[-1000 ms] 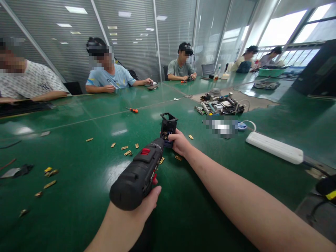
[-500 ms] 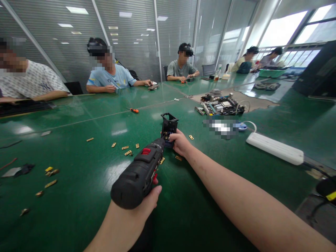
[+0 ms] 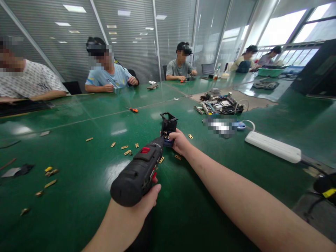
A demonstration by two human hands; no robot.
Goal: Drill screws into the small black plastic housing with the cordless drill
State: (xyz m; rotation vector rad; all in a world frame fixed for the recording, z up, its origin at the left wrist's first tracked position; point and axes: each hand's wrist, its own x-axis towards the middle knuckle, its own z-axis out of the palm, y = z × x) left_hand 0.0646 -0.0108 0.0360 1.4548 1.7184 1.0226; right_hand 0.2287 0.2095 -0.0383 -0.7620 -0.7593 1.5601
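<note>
My left hand (image 3: pixel 141 201) is wrapped round the handle of a black cordless drill (image 3: pixel 138 171) with red switches. The drill points forward, its front end against or just beside a small black plastic housing (image 3: pixel 168 125). Whether the bit touches a screw is hidden by the drill body. My right hand (image 3: pixel 180 141) grips the housing from the right side, fingers closed round its lower part. Inside the housing small brass-coloured parts show. Several flat brass strips with holes lie on the table nearby, one (image 3: pixel 190 136) to the right and another (image 3: pixel 127 152) to the left.
A circuit board (image 3: pixel 222 105) lies on the green table (image 3: pixel 86 175) to the right, beyond a white power strip (image 3: pixel 273 147). An orange-handled screwdriver (image 3: pixel 133 110) lies ahead. Small brass pieces (image 3: pixel 50 183) are scattered left. Several people sit across the table.
My hands, the drill and the housing hold nearly the same pose; the view has shifted slightly. Across the table, the person in light blue has drawn one hand back from an object.
</note>
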